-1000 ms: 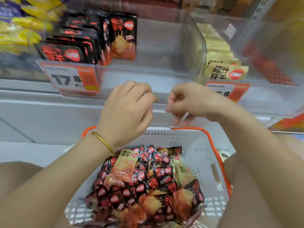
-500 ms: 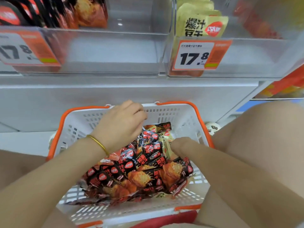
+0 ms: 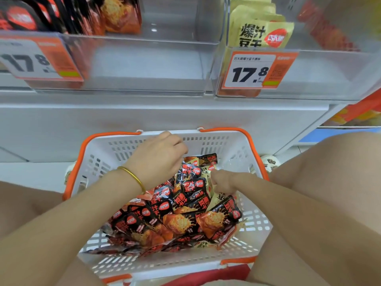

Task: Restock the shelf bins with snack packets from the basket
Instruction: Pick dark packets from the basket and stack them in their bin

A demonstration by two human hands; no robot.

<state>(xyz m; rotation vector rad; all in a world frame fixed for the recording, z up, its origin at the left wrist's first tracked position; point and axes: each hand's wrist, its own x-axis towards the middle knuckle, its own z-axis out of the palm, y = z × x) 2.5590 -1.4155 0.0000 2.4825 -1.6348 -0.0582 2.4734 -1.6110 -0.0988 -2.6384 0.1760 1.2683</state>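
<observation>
The shelf [image 3: 165,112] carries two clear bins, the left bin [image 3: 144,65] half bare and the right bin [image 3: 309,69] part filled, so both can take more. The basket [image 3: 99,153] sits just below, within easy reach, heaped with snack packets [image 3: 175,219]. The left hand [image 3: 158,159] curls over the heap and the right hand [image 3: 224,180] digs in; whether either grips a packet I cannot tell

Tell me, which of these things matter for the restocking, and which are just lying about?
Part of the job: white basket, snack packets in it, clear shelf bins, left hand, right hand.
Just there: price tags, gold bangle, orange goods lower right.
</observation>
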